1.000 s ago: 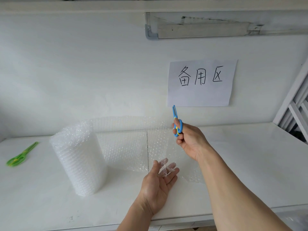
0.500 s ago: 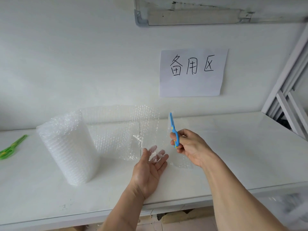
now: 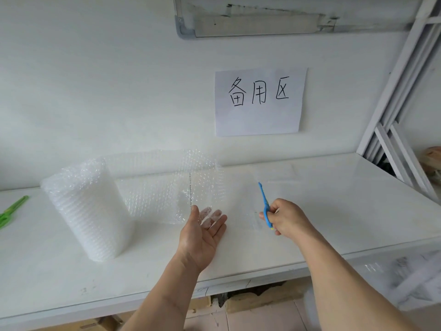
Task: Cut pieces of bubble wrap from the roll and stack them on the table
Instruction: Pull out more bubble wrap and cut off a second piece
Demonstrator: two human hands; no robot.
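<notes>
Upright near the left part of the table (image 3: 334, 211), toward the back edge: roll of bubble wrap (image 3: 86, 211); unrolled sheet (image 3: 167, 187) trailing from it to the right along the back edge, standing on its lower edge, free end curling near the middle of the table; dark vertical line visible through the sheet at about its right third.

Palm up near the front edge at the table's middle: left hand (image 3: 202, 237), fingers spread and slightly bent behind the lower corner of the clear sheet, fingertips seen through the film; whether pinching the film or only touching it, cannot tell.

Right of it, above the table: right hand (image 3: 286, 218), curled tight around the handles of blue scissors (image 3: 264, 204); blades pressed together, pointing up and toward the back edge.

At the far left edge: green scissors (image 3: 12, 211), lying flat, partly cut off by the frame.

On the wall above the back edge: white paper sign (image 3: 260, 101) with handwritten characters.
</notes>
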